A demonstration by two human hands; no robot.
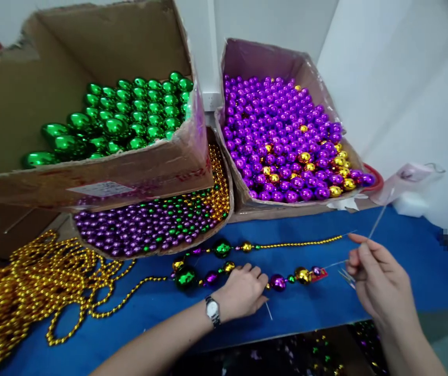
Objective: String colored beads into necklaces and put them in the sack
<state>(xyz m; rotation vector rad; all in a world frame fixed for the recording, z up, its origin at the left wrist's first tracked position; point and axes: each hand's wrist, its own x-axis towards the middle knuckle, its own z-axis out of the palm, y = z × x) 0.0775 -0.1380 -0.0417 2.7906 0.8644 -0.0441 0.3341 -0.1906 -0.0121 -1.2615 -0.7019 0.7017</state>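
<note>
On the blue table [404, 256] lies a partly strung necklace [224, 248] of green, purple and gold beads. My left hand [242, 292], with a wristwatch, rests knuckles-up on the lower strand, fingers curled around beads near a purple bead [277, 282]. My right hand [376, 277] pinches a thin clear thread or needle [376, 222] that slants up to the right, close to the strand's end by a gold bead [303, 275] and a small red tag [319, 274].
A carton of large green beads [130, 112] sits at the back left, above a tray of small purple, green and gold beads [157, 222]. A carton of purple and gold beads [286, 141] stands at the back right. Gold bead chain [32, 287] piles at the left.
</note>
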